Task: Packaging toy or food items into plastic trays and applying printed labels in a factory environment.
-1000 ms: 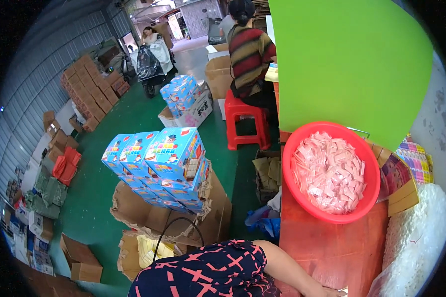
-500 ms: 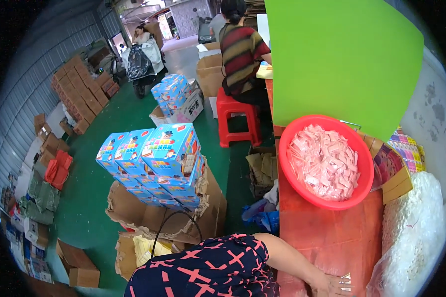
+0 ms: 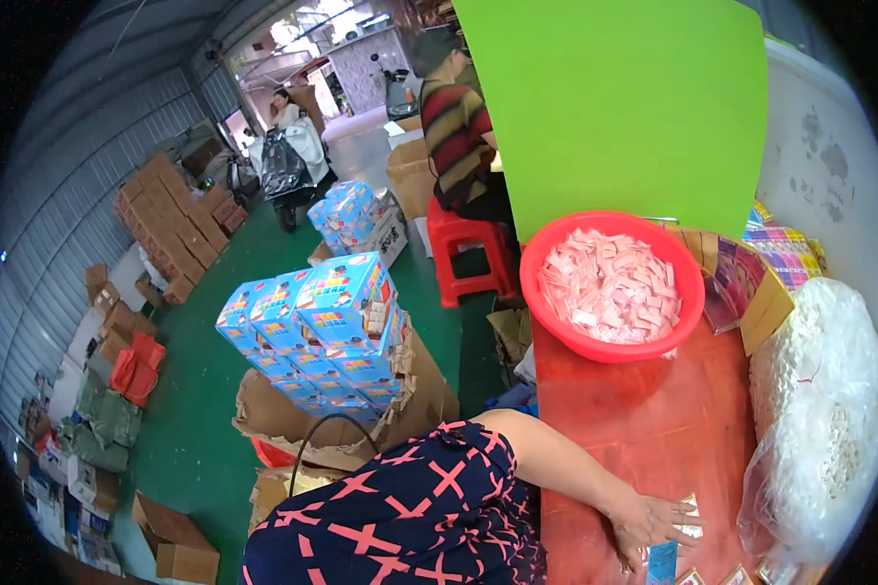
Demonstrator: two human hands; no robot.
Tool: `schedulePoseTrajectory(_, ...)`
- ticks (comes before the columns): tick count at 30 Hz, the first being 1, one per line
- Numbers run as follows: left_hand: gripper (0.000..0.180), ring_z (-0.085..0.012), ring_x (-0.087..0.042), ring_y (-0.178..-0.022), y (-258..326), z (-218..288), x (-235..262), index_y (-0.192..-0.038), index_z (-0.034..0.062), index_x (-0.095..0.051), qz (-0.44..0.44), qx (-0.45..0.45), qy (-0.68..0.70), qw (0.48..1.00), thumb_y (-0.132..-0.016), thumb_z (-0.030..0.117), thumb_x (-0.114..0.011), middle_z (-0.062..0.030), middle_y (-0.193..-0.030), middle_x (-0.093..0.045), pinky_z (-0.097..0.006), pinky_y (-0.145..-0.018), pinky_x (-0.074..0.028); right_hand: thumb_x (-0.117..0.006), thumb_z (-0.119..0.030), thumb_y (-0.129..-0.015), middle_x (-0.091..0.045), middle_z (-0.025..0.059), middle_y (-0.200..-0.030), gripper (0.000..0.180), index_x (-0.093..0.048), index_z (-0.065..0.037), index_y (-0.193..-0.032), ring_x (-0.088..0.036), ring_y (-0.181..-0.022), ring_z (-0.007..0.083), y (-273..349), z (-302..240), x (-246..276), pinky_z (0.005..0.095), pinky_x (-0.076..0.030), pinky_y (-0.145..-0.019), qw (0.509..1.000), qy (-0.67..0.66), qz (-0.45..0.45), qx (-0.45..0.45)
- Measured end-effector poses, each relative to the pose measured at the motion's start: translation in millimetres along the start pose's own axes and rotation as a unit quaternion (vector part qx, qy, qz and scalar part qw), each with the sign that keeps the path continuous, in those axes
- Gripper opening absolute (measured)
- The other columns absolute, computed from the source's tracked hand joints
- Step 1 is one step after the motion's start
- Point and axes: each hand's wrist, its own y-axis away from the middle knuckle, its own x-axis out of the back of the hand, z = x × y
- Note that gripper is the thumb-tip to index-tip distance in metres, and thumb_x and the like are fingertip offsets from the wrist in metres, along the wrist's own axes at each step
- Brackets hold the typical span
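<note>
My left hand (image 3: 654, 522) lies flat with fingers spread on the red tabletop (image 3: 644, 429), resting on a few small flat packets (image 3: 691, 519). Its arm, in a dark blue sleeve with pink crosses (image 3: 410, 517), reaches in from the lower left. A blue strip (image 3: 661, 564) and more small packets lie just below the hand at the frame's edge. Beyond the hand stands a red basin (image 3: 529, 283) full of pale pink and white sachets (image 3: 610, 288). My right hand is out of view.
A big clear bag of white pieces (image 3: 829, 409) lies to the right, behind it an open box of colourful packs (image 3: 766, 268) and a green board (image 3: 634, 107). Left of the table stand stacked blue cartons (image 3: 322, 312) on cardboard. A person in a striped top (image 3: 454, 127) sits on a red stool (image 3: 463, 249).
My left hand has slid further onto the table and come fully into view, settling on the small packets. The basin and board sit higher and to the right in the picture.
</note>
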Motion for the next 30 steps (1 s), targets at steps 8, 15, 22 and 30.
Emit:
schedulePoseTrajectory(8, 0.093, -0.0411, -0.009, -0.131, -5, 3, -21, -0.131, 0.0021, -0.033, 0.014, 0.023, 0.022, 0.999, -0.065, 0.064, -0.054, -0.0196, -0.14, -0.023, -0.055, -0.105, -0.008, -0.043, -0.01, -0.09, -0.049, 0.0155, -0.118, 0.037, -0.038, 0.006, -0.124, -0.049, -0.101, 0.023, 4, -21, 13, 0.0301, -0.04, -0.09, 0.984, 0.163, 0.077, 0.014)
schedulePoseTrajectory(15, 0.027, -0.0368, -0.045, -0.109, 6, 14, 40, -0.088, 0.0134, -0.061, 0.011, 0.233, 0.03, 0.972, -0.081, 0.034, -0.045, -0.013, -0.111, -0.054, -0.045, -0.088, -0.039, -0.049, -0.01, -0.086, -0.051, 0.0119, -0.097, 0.018, -0.05, 0.003, -0.099, -0.046, -0.091, 0.0214, -20, 24, -32, 0.0365, -0.04, -0.081, 0.97, 0.24, -0.038, 0.027)
schedulePoseTrajectory(22, 0.039, -0.0183, -0.05, -0.104, 33, 39, 56, -0.121, 0.0006, -0.042, 0.192, 0.264, 0.433, 0.84, -0.088, 0.02, -0.043, -0.0121, -0.122, -0.049, -0.028, -0.086, -0.039, -0.055, -0.006, -0.078, -0.04, 0.0128, -0.106, 0.017, -0.045, 0.0, -0.091, -0.041, -0.091, 0.0212, 1, 33, -45, 0.0322, -0.037, -0.082, 0.974, 0.211, -0.029, 0.08)
schedulePoseTrajectory(30, 0.032, -0.0132, -0.053, -0.095, 43, 59, 60, -0.117, -0.0003, -0.042, 0.183, 0.325, 0.72, 0.585, -0.089, 0.015, -0.045, -0.0115, -0.106, -0.057, -0.026, -0.082, -0.041, -0.052, -0.007, -0.08, -0.05, 0.0128, -0.102, 0.024, -0.051, 0.007, -0.1, -0.046, -0.094, 0.0218, 8, 35, -28, 0.0348, -0.04, -0.087, 0.976, 0.207, 0.021, 0.072)
